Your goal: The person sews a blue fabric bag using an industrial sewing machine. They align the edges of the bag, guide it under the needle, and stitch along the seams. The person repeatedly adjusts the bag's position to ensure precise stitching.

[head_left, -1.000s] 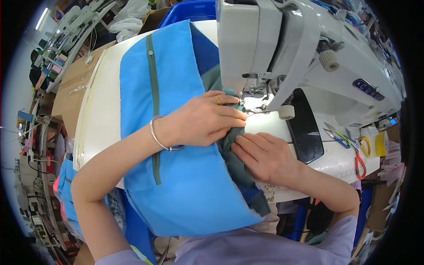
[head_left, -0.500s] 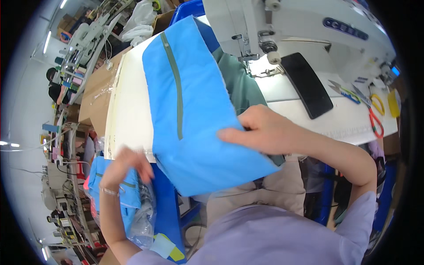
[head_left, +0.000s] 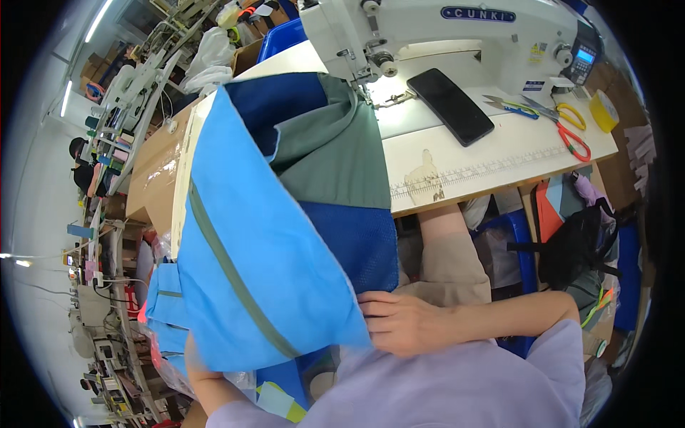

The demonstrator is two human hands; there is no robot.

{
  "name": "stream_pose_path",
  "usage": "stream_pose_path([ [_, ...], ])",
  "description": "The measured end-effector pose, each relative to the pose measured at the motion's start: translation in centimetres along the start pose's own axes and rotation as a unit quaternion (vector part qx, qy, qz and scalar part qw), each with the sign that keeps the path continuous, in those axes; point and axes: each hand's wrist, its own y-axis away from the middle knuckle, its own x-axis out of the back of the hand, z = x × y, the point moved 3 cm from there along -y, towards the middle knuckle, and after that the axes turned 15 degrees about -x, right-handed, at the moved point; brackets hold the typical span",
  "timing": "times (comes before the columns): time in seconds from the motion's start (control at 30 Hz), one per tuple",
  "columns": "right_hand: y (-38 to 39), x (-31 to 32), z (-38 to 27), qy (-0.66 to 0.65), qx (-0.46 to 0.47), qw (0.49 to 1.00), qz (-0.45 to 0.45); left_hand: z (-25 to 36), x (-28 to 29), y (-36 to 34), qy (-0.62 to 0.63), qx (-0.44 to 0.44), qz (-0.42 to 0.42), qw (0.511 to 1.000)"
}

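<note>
My right hand grips the edge of a blue fabric piece with an olive strip, pulled toward my lap. My left hand is at the piece's lower left corner, its fingers hidden behind the cloth. Joined to it, a dark green panel and a navy mesh panel now show, hanging over the table edge. The upper end of the cloth lies by the needle area of the white sewing machine.
A black phone, scissors and a yellow tape roll lie on the worktable. A cardboard box is at the left, a black bag below right. More blue pieces lie at lower left.
My hands have left the needle area and moved down toward my body, drawing the cloth off the machine. Its green and navy panels have become exposed. The view has shifted.
</note>
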Motion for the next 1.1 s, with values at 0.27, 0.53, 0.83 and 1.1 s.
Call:
stream_pose_path([
  [0.27, 0.9, -3.9, 2.5, 0.050, -0.064, 0.997, 0.009, -9.8, 20.1, 5.2, -0.262, 0.144, 0.220, 0.929],
  [0.53, 5.1, -1.0, 10.6, -0.320, -0.553, 0.748, 0.181, 3.8, 20.2, 8.1, -0.398, -0.165, 0.498, 0.753],
  [0.83, 1.4, -2.9, 12.6, -0.373, -0.477, 0.783, 0.143, 0.9, 0.7, -15.8, -0.561, -0.201, 0.129, 0.792],
  [1.1, 1.5, -0.9, 11.4, -0.277, -0.471, 0.825, 0.146, -6.5, 8.3, -18.3, -0.562, -0.086, 0.140, 0.810],
])
